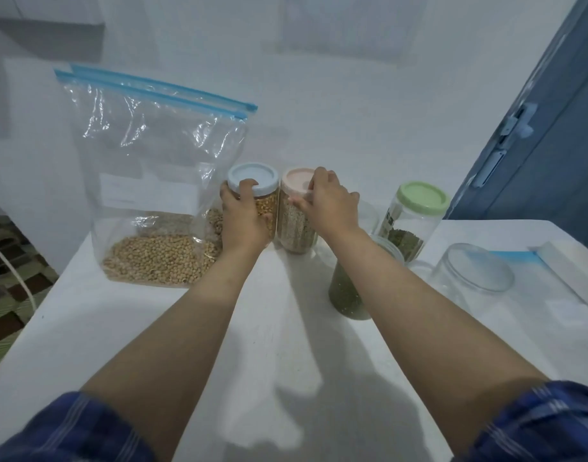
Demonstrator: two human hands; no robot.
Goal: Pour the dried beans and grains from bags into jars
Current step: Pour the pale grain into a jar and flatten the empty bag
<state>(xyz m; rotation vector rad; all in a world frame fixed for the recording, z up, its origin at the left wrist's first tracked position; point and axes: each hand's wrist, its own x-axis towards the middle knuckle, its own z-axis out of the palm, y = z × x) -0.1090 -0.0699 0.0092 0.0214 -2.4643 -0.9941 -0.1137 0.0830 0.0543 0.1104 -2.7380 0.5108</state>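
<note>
Two clear zip bags [146, 168] with blue seals stand at the left of the white table [119, 328]; pale beans fill the bottom of the front one. My left hand [244, 218] grips a blue-lidded jar [252, 180] of yellow beans. Touching it on the right stands a pink-lidded jar [294, 225] of pale grain, and my right hand [329, 201] grips its lid. An open jar of green beans [347, 295] stands partly hidden under my right forearm. A green-lidded jar [416, 215], holding a little green grain, is further right.
An empty clear jar [472, 278] sits at the right, beside a flat bag with a blue strip [512, 255] and a white box edge [572, 271]. A blue door [545, 145] stands beyond the table's right end. Tiled floor [6, 278] lies past the left edge.
</note>
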